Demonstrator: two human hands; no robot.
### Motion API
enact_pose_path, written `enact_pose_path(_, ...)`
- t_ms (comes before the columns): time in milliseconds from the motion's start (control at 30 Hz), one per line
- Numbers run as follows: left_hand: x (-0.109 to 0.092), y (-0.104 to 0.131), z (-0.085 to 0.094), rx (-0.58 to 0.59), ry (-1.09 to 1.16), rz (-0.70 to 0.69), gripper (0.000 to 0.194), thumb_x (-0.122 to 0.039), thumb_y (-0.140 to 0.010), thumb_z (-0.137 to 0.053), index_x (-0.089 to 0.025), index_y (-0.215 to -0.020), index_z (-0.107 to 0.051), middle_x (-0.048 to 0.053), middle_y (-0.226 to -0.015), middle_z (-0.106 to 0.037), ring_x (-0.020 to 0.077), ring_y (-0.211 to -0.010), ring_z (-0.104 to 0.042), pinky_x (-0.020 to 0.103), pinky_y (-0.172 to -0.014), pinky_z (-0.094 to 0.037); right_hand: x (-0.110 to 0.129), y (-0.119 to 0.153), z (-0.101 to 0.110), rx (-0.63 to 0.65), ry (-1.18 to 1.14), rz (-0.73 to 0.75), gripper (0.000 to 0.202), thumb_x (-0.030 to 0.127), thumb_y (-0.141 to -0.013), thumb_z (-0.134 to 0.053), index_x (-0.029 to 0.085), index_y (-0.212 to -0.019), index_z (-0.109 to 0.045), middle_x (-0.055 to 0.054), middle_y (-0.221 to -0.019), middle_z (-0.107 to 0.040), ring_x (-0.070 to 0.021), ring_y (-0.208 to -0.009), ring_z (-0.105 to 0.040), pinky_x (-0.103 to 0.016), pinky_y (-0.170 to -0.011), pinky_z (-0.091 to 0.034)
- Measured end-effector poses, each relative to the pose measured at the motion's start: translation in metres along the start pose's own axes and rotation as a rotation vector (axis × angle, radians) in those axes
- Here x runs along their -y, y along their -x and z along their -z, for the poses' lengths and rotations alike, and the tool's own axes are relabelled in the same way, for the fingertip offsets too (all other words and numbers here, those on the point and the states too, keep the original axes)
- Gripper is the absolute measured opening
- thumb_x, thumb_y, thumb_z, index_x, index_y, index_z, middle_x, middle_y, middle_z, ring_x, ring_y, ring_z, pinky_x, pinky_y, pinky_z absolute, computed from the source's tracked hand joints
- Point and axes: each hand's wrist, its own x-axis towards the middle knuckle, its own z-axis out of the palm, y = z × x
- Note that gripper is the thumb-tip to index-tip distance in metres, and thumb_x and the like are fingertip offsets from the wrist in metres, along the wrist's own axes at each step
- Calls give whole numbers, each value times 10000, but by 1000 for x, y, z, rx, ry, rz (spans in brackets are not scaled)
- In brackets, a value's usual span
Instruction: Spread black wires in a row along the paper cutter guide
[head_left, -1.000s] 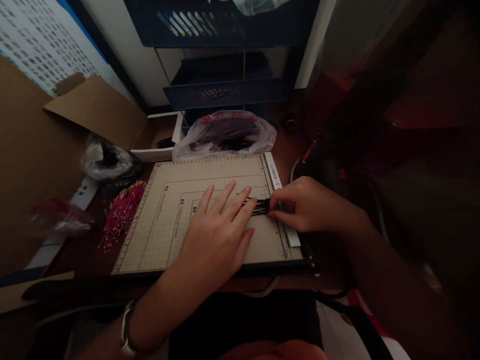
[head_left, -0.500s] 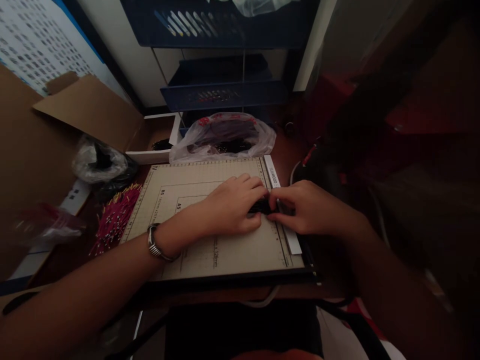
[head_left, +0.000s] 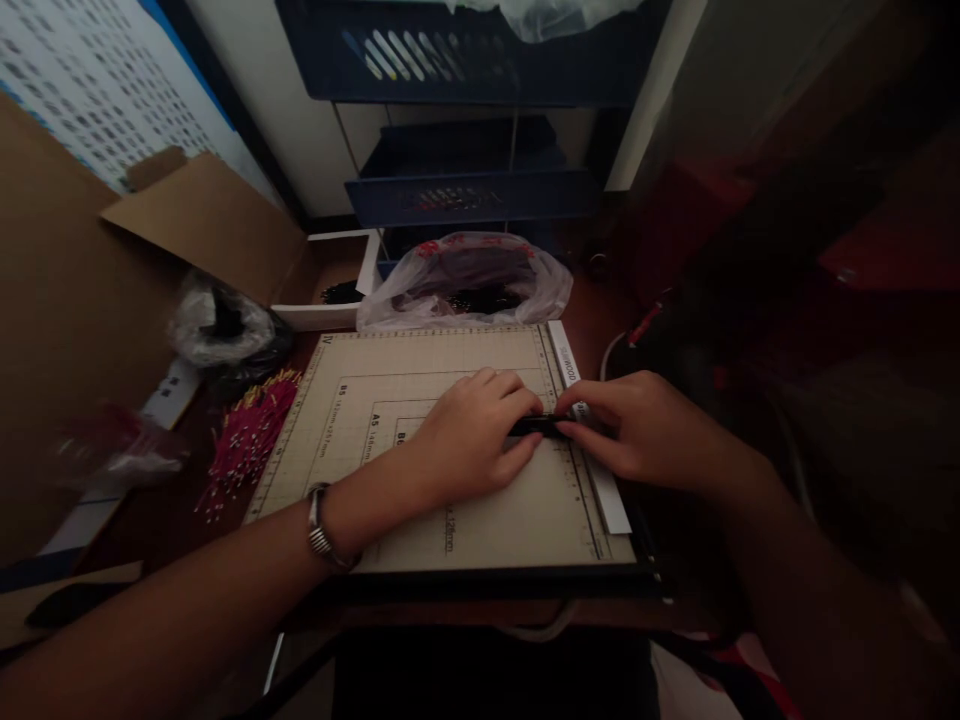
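A thin black bundle (head_left: 538,426), perhaps of wires or cords, lies across the right side of a cream paper trimmer board (head_left: 480,520) with printed size lines. My left hand (head_left: 480,425), a metal bracelet on its wrist, is closed over the bundle's left part with thumb and fingers. On the other end, my right hand (head_left: 637,425) pinches the bundle between thumb and fingertips, over the white labelled strip (head_left: 611,495) at the board's right edge. The fingers hide much of the bundle, so its single strands cannot be made out.
Left of the board lies a pile of dark red strands (head_left: 251,440) with yellowish tips. Behind it stand a plastic bag (head_left: 465,280) with black strands inside, an open cardboard box (head_left: 315,315) and a blue rack (head_left: 480,200). A clear plastic-wrapped roll (head_left: 221,325) sits at left.
The view has shifted, so the scene sits slightly lower and further right. The bundle now looks straighter and narrower between my hands, and both hands still grip it.
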Motion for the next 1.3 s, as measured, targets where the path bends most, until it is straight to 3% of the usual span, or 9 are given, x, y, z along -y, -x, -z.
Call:
enact_pose_path(367, 12, 6, -5, -105, 66, -117, 148, -267, -992, -654, -152, -1046, -729, 85, -1008, -706, 235, -956, -650, 364, -861, -529, -1, 0, -7, -72, -38, 95, 192, 276, -943, -607, 203, -933, -784, 11, -610, -668, -74, -466, -540, -222, -505, -373)
enact_pose_path(533, 18, 2, -9, -64, 56, -131, 145, -280, -998, -677, -167, -1068, -734, 75, -1043, -707, 217, -964, -662, 344, -858, -531, -15, 4, -13, -41, -11, 53, 274, 393, -987, -606, 252, -1158, -766, 8, -697, -706, -99, -562, -630, -233, -548, -432)
enact_pose_path(700, 24, 2, -14, -70, 70, -158, 164, -289, -1025, -649, -167, -1077, -746, 71, -1053, -709, 205, -955, -670, 329, -862, -531, -27, 8, -17, 8, -9, 50, 239, 384, -1021, -564, 307, -1120, -768, 36, -887, -778, -86, -709, -702, -229, -674, -481)
enact_pose_path(833, 28, 2, -18, -71, 96, -166, 184, -278, -1039, -633, -175, -1125, -759, 67, -1071, -697, 206, -987, -666, 331, -894, -530, -29, 9, -19, 2, 46, 4, 223, 398, -1024, -587, 325, -1151, -755, 52, -855, -761, -73, -725, -686, -216, -693, -448)
enact_pose_path(1067, 29, 4, -11, -113, 73, -147, 253, -338, -1026, -656, -161, -1173, -762, 93, -1073, -720, 246, -978, -650, 386, -858, -532, -17, 2, -18, -127, 145, 24, 170, 346, -997, -632, 247, -1023, -768, 49, -652, -682, -63, -511, -507, -236, -596, -346)
enact_pose_path(1300, 27, 7, -10, -135, 68, -120, 223, -298, -1032, -623, -165, -1131, -773, 80, -1043, -715, 245, -956, -652, 389, -831, -525, -14, 3, -16, -149, 156, 16, 175, 286, -994, -626, 269, -1039, -794, 44, -817, -774, -78, -649, -644, -225, -659, -393)
